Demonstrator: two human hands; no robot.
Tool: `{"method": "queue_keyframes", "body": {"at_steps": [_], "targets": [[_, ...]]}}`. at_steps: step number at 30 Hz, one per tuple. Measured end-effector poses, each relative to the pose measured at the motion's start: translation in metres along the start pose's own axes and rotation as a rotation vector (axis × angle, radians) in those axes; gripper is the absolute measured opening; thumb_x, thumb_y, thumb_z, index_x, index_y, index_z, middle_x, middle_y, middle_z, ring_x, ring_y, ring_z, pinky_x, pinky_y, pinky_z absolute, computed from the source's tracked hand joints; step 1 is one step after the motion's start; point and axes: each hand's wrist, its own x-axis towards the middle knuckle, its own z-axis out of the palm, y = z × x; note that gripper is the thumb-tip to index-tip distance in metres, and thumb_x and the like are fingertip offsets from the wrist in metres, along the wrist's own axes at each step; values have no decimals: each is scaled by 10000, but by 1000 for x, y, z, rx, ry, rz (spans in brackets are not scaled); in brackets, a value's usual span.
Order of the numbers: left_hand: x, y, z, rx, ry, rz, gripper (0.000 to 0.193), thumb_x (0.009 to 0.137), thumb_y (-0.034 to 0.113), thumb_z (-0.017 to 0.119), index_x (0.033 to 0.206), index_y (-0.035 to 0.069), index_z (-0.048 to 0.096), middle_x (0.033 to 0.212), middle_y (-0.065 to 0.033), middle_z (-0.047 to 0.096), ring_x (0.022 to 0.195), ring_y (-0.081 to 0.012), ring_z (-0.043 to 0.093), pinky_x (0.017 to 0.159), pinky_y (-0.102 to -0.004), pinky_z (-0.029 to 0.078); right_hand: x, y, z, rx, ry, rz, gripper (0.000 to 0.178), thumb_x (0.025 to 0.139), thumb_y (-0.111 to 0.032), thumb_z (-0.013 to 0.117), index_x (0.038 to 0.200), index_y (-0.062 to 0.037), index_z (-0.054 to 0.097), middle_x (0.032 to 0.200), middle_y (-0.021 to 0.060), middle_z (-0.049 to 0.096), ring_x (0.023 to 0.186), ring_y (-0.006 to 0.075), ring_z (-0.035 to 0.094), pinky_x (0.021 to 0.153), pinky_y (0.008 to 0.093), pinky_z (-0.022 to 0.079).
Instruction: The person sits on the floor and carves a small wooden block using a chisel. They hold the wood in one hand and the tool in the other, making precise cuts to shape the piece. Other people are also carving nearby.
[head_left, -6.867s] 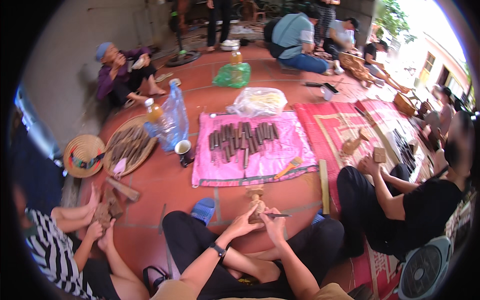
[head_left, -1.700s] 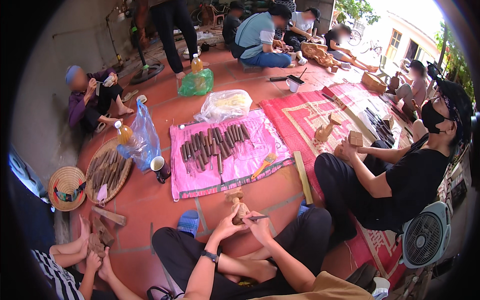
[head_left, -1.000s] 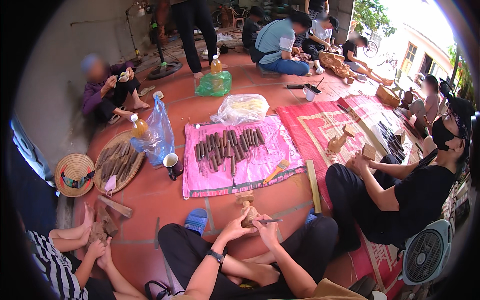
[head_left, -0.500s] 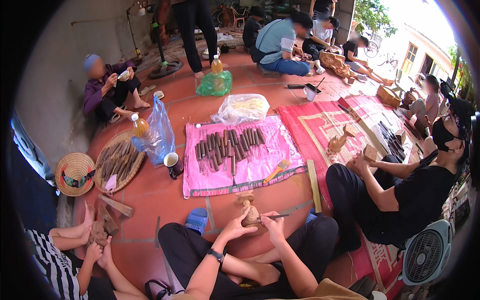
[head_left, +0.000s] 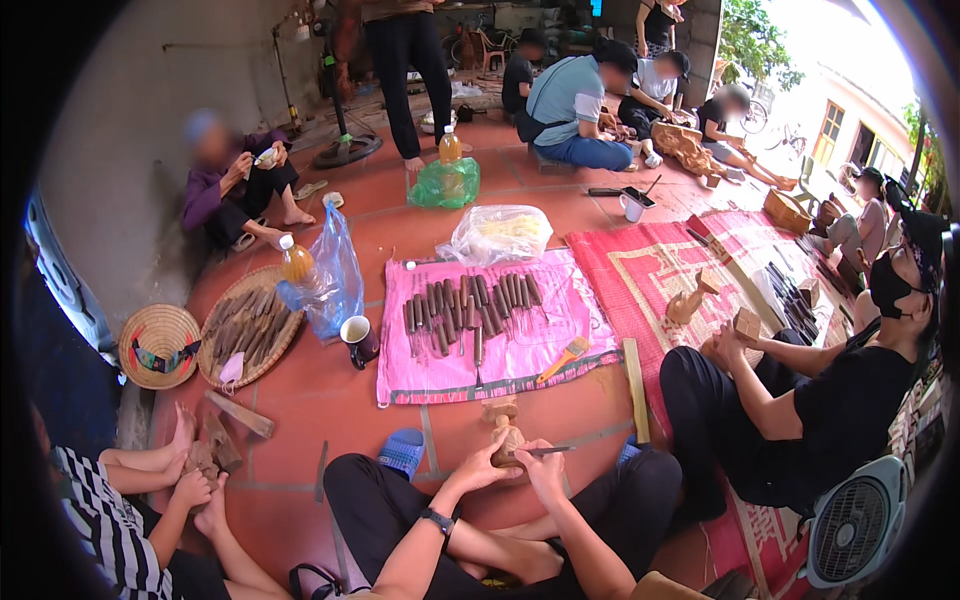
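Note:
Between my bent legs, my left hand [head_left: 480, 468] is wrapped around the side of a pale wooden carving [head_left: 508, 440], which has a rounded body, a narrow neck and a wider top. My right hand [head_left: 543, 466] grips a thin dark tool [head_left: 555, 450] that lies nearly level, its inner end against the carving. Whether it is a pencil or a narrow chisel, I cannot tell. Just beyond the carving, a pink cloth [head_left: 400, 372] bears several chisels [head_left: 440, 310] with brown handles and a flat brush [head_left: 565, 360] with a yellowish handle.
A wooden strip [head_left: 635, 390] lies right of the cloth. To the left are a dark mug [head_left: 361, 343], a basket [head_left: 290, 335] of tool handles and a blue plastic bag [head_left: 338, 270]. Another person [head_left: 800, 400] sits close on my right, near a fan [head_left: 855, 525]; a striped-shirted person [head_left: 110, 520] sits left.
The whole view has shifted slightly, with things appearing lower and further right. My hands keep their hold on the carving and the thin tool; the tool's angle has changed slightly.

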Motion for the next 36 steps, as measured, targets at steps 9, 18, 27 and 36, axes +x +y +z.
{"method": "queue_keyframes", "body": {"at_steps": [9,18,27,36], "targets": [[-5,4,-2,6,4,-31,1091,709,599,766,1564,237,193,1434,-233,478,1341,-382,449,1092,-430,373,1,1,-1,13,-11,-20,24,798,3,681,809,7,659,759,32,657,691,113,604,667,257,498],[-8,1,0,55,27,-42,1065,731,621,727,1569,299,153,1444,-209,479,1328,-387,462,1066,-445,382,8,8,-11,306,-69,132,26,820,-3,658,813,4,635,718,40,619,672,92,561,595,249,457],[-6,-1,-3,-25,51,-26,1036,728,510,792,1557,279,216,1389,-250,519,1303,-381,492,1067,-424,390,11,-2,-14,244,-79,195,47,810,-20,679,790,-1,642,726,23,627,688,85,564,641,246,466],[-2,-2,1,-73,118,71,989,714,465,805,1534,233,304,1322,-242,577,1256,-375,540,1034,-407,421,17,19,-20,374,-25,166,60,856,-33,674,834,-42,618,704,9,608,707,83,580,664,226,475]]}}
